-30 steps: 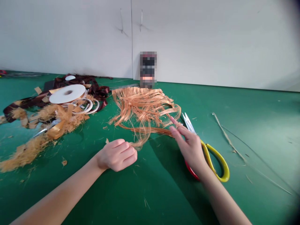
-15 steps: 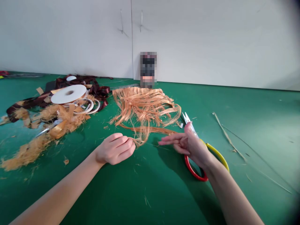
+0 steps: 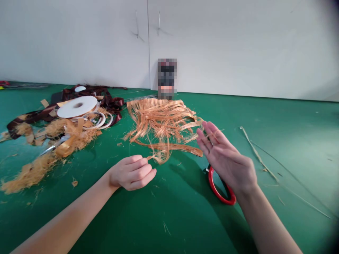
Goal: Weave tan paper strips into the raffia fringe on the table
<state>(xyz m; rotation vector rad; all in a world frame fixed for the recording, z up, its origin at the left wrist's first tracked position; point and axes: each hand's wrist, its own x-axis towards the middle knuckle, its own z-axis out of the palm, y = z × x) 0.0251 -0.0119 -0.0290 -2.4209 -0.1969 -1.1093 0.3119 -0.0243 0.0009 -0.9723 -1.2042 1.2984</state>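
My left hand [image 3: 134, 173] is closed on the end of a frayed tan ribbon strip [image 3: 160, 156], whose loose threads trail up toward a pile of frayed ribbon strips [image 3: 165, 114]. My right hand [image 3: 225, 155] is open, palm turned inward and fingers stretched out, holding nothing. It is raised above a pair of scissors [image 3: 221, 199]; the red handle loop shows, while the blades and the other handle are hidden behind the hand. One longer tan strip [image 3: 185, 148] lies on the table between the pile and my hands.
On the left, a white spool [image 3: 78, 106] sits on a heap of dark brown ribbon [image 3: 34, 118] and tan fluffy scraps [image 3: 31, 173]. A pixelated upright object [image 3: 167, 79] leans against the white wall [image 3: 238, 42]. Thin stems [image 3: 258, 153] lie on the green table [image 3: 296, 141] at right.
My right hand has moved up and to the right, turning its palm and spreading its fingers, and now covers the scissor blades. My left hand has shifted slightly down, still holding the strip.
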